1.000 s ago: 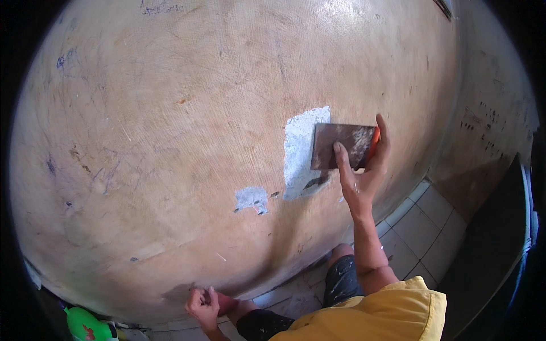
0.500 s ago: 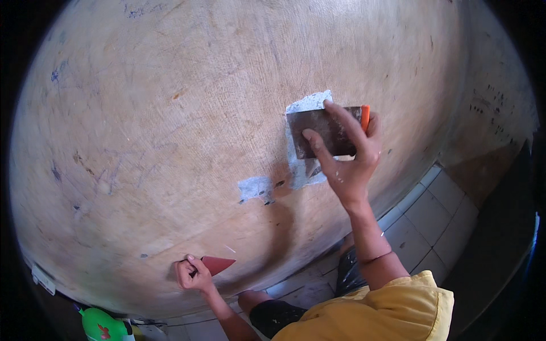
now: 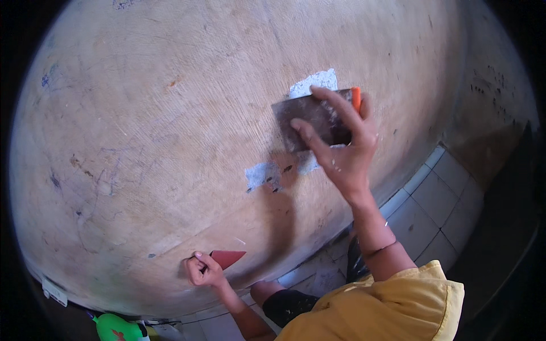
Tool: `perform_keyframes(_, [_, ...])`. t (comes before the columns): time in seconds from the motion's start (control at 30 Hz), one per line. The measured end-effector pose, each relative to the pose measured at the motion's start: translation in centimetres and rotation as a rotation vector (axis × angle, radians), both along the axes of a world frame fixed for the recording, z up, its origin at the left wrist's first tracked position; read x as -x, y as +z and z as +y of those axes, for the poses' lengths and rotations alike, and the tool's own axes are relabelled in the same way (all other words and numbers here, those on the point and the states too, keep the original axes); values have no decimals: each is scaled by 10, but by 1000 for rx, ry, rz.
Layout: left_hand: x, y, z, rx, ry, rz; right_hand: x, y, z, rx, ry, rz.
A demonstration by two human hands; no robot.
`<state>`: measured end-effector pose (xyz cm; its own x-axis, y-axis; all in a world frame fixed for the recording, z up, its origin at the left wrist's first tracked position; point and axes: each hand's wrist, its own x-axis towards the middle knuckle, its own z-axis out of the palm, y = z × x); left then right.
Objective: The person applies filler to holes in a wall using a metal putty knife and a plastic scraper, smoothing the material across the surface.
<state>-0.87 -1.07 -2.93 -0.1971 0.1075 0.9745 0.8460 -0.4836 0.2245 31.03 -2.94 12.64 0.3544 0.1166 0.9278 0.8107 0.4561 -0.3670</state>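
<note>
My right hand (image 3: 348, 154) is closed on a wide putty knife (image 3: 315, 120) with a dark metal blade and an orange edge. Its thumb and fingers press the blade flat against the wall (image 3: 170, 148). Behind the blade lies a patch of white filler (image 3: 316, 83), visible above and below it. A smaller white patch (image 3: 260, 175) sits lower left, beside dark chips. Lower down, near the wall, my left hand (image 3: 203, 270) is closed around a reddish, flat, triangular piece (image 3: 230, 259) that points right; its gripped end is hidden.
White floor tiles (image 3: 438, 199) run along the wall's base at right. A dark panel-like shape (image 3: 512, 210) stands at the far right. At lower left are a green rounded object (image 3: 116, 327) and a small white box-like fitting (image 3: 54, 291). Marks and scribbles cover the wall.
The putty knife in my right hand has shifted left across the filler, its left edge now past the patch onto bare wall. My left hand has moved slightly right. The view has shifted a little.
</note>
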Motion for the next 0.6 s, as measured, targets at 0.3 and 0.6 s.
perform_keyframes(0.3, [-1, 1, 2, -23, -10, -4, -11, 5, -1, -6, -18, 95])
perform_keyframes(0.6, [1, -3, 6, -27, -30, -2, 7, -5, 2, 53, 95, -32])
